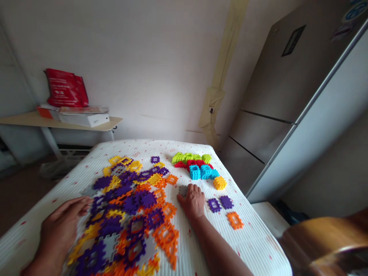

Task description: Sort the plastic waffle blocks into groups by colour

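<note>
Knuckles of the right hand (194, 200) face up; the fingers are partly curled, with the thumb set out to the left. The fingertips lie over the right portion of a grey toothed plate (182, 189). Whether the fingers grip this plate or only rest on it cannot be told, since the hand covers the contact.

The visible part of the grey toothed plate lies ahead and to the left of the right knuckles, between the thumb and the fingertips. The right hand is the nearer one; the left hand (61, 225) is on the opposite side of the pile of plates (148, 200). A long axis cannot be read from the exposed part.

The left hand has its fingers bent inward, tips just beside a pale grey plate (89, 191) at the left edge of the pile. Any hold on it cannot be confirmed.

Beyond the right hand are lime-green plates (186, 157), red plates (196, 164) and blue plates (194, 172). To its right, farther out, is a yellow stack (220, 183). Nearer on that side are two purple plates (214, 205) and one orange frame plate (235, 220), all on the white tablecloth (250, 251).
</note>
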Action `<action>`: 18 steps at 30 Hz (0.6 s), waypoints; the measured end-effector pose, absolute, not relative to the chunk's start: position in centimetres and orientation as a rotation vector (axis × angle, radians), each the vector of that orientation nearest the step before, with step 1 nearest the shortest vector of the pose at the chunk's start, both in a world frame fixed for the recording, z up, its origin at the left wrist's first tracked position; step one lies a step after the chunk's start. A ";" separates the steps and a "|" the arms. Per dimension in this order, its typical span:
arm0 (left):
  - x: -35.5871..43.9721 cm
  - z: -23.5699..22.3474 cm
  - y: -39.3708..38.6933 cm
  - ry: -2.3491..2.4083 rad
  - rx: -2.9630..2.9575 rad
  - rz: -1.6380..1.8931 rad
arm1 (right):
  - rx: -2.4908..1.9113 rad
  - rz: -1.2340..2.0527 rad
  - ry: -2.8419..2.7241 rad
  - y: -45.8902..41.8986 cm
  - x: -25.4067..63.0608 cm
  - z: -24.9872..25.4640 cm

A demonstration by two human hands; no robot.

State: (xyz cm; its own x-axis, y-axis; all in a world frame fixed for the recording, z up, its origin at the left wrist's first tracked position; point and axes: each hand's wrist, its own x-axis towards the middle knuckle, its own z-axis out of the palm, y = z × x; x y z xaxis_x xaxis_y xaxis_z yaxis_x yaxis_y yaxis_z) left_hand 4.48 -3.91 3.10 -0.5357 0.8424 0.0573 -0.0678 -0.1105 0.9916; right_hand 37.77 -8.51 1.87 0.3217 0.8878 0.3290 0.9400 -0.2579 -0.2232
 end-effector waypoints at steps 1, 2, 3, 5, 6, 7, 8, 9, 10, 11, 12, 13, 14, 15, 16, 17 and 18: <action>4.4 3.1 -3.9 1.468 0.840 1.721 | -2.219 -0.194 -1.629 -8.5 37.8 1.9; 4.4 3.0 -3.8 1.450 0.809 1.719 | -2.219 -0.198 -1.632 -8.5 37.8 1.9; 4.3 2.9 -3.7 1.440 0.786 1.721 | -2.220 -0.202 -1.636 -8.5 37.8 1.9; 4.2 2.7 -3.5 1.428 0.763 1.728 | -2.221 -0.209 -1.648 -8.5 37.9 1.8; 4.2 2.7 -3.5 1.423 0.758 1.728 | -2.219 -0.214 -1.656 -8.5 37.9 1.8; 4.2 2.7 -3.5 1.418 0.753 1.727 | -2.219 -0.218 -1.661 -8.5 38.0 1.7; 4.2 2.7 -3.5 1.414 0.749 1.725 | -2.217 -0.222 -1.667 -8.5 38.0 1.7; 4.2 2.8 -3.5 1.410 0.746 1.722 | -2.214 -0.225 -1.674 -8.5 38.0 1.7; 4.2 2.8 -3.6 1.408 0.746 1.719 | -2.210 -0.229 -1.679 -8.5 37.9 1.7; 4.2 2.9 -3.6 1.407 0.745 1.717 | -2.204 -0.232 -1.685 -8.4 37.8 1.6; 4.2 2.9 -3.7 1.407 0.746 1.716 | -2.195 -0.233 -1.692 -8.3 37.7 1.6; 4.2 3.0 -3.7 1.409 0.747 1.716 | -2.183 -0.230 -1.703 -8.1 37.5 1.6; 4.2 3.0 -3.7 1.411 0.751 1.715 | -2.170 -0.225 -1.712 -8.0 37.3 1.5; 4.2 2.9 -3.7 1.413 0.754 1.715 | -2.158 -0.215 -1.721 -7.8 37.1 1.5; 4.2 2.9 -3.7 1.413 0.757 1.713 | -2.148 -0.200 -1.725 -7.6 36.9 1.5; 4.2 2.9 -3.8 1.414 0.758 1.711 | -2.140 -0.181 -1.723 -7.5 36.8 1.5; 4.2 2.9 -3.8 1.414 0.758 1.710 | -2.130 -0.157 -1.716 -7.4 36.7 1.5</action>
State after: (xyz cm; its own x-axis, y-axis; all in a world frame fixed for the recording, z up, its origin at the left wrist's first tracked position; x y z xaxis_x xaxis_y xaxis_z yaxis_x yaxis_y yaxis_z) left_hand 4.18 -3.77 2.85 -0.5219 0.8525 -0.0307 -0.1903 -0.0812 0.9784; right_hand 36.70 -7.37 1.49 0.2405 0.9127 0.3304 0.9575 -0.1672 -0.2352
